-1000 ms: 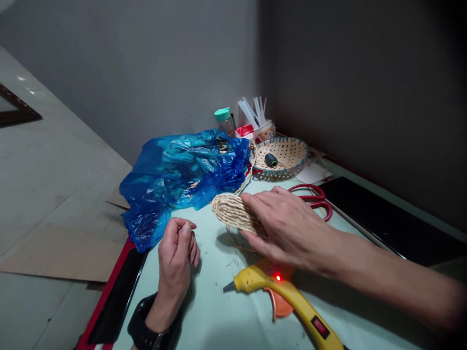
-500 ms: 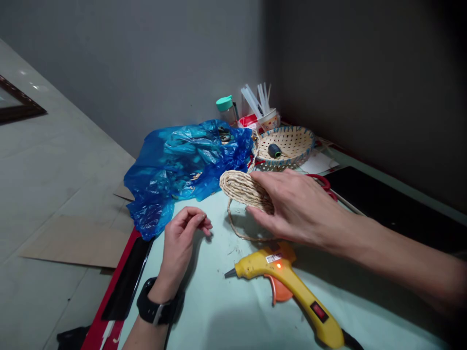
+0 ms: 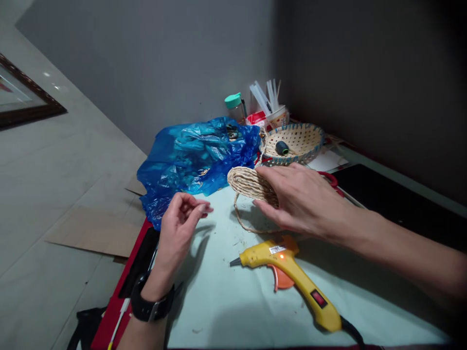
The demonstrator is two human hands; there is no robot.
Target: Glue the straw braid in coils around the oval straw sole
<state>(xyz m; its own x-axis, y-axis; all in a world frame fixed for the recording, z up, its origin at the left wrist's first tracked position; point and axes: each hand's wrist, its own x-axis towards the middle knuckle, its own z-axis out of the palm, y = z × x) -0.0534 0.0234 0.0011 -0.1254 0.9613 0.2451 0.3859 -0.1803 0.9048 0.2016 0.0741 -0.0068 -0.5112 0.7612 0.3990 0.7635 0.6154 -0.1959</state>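
Observation:
My right hand [image 3: 299, 201] grips a flat oval coil of tan rope [image 3: 248, 182] and holds it just above the pale green table [image 3: 237, 301]. A loose end of the rope [image 3: 246, 224] loops down from the coil onto the table. Left of the coil, my left hand [image 3: 180, 228] is raised with a black watch on its wrist. Its thumb and fingertips are pinched together, and whatever they hold is too small to make out. A yellow glue gun [image 3: 288, 277] lies in front of my right hand with its light on.
A crumpled blue plastic bag [image 3: 193, 160] lies behind my left hand. At the back stand a woven basket [image 3: 292, 143] with a dark spool, a cup of glue sticks [image 3: 273, 109], and a green-capped jar [image 3: 235, 107]. Red scissors [image 3: 332, 180] and a black mat [image 3: 397, 204] lie at right.
My right hand has lifted the rope coil a little off the table. My left hand has risen and its fingers have uncurled into a pinch. The view has shifted left.

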